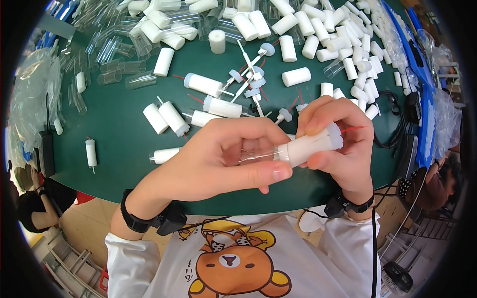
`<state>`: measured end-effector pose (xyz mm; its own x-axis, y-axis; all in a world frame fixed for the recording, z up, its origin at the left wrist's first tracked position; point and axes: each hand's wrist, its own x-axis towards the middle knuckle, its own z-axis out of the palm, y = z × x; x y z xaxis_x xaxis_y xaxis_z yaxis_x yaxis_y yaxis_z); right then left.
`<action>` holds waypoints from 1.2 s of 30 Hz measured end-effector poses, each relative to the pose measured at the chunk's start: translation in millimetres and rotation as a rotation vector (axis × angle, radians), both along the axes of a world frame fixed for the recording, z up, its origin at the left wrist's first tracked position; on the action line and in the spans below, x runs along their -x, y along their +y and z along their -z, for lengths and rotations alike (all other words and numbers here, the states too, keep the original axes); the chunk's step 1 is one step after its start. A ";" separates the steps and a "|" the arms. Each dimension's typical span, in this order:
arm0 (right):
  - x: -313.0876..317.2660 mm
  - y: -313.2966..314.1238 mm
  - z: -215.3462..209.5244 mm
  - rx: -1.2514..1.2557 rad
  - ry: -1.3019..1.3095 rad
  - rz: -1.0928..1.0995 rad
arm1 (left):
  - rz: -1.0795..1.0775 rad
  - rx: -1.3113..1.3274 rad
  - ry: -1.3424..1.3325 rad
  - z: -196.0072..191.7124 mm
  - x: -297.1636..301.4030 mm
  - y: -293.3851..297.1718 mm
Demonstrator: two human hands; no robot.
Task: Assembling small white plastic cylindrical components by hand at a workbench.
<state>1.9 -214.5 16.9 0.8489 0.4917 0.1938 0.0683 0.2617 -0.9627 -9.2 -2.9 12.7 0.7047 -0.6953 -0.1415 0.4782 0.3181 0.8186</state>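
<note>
In front of my chest, my left hand [213, 156] closes around a clear plastic tube [257, 155], which lies between its thumb and fingers. My right hand [355, 161] grips a white foam cylinder [309, 147] between thumb and fingertips. A pale grey toothed cap [336, 135] sits on the cylinder's right end, and a red wire [354, 128] sticks out from it. The cylinder's left end meets the tube's mouth; how far in it reaches, I cannot tell. Just beyond my hands lie several similar capped cylinders [204, 84] and grey caps on white rods [256, 82].
Loose white foam cylinders [348, 49] and clear tubes [117, 49] cover the far side of the green table [119, 164]. One small capped piece [91, 153] lies at left. Clear bags [35, 99], a black box [46, 154], a blue bin edge [420, 64] and black cables [395, 124] flank the table.
</note>
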 end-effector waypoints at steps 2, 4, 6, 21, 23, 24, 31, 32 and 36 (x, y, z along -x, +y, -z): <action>0.8 0.9 0.2 0.033 -0.031 0.016 | 0.017 -0.001 -0.043 3.3 -0.6 1.1; -0.1 1.6 -1.1 0.128 -0.106 0.037 | -0.046 -0.025 -0.032 -2.0 0.5 -2.1; -1.7 0.9 -1.9 0.198 -0.146 0.045 | -0.064 -0.037 -0.029 -2.9 0.7 -2.8; -1.8 7.0 2.1 0.299 -0.309 -0.007 | -0.094 0.065 0.003 4.6 4.3 -4.7; -1.2 10.6 1.3 0.307 -0.325 0.005 | -0.123 0.063 -0.005 4.3 3.4 -5.4; -0.8 11.8 3.4 0.309 -0.344 0.024 | -0.116 0.085 0.007 4.8 3.2 -4.4; 0.1 13.0 7.5 0.348 -0.385 0.009 | -0.097 0.100 0.023 3.9 2.2 -3.4; 0.2 13.2 7.6 0.365 -0.411 0.013 | -0.110 0.100 0.027 2.5 2.8 -4.7; -0.8 9.5 -1.3 0.502 -0.385 -0.015 | -0.038 0.121 0.039 5.2 3.6 -4.5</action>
<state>2.7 -205.0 18.2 0.7563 0.6136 0.2268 0.4343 -0.2117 -0.8755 -12.8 -7.4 7.5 0.7264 -0.6819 -0.0856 0.4945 0.4321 0.7542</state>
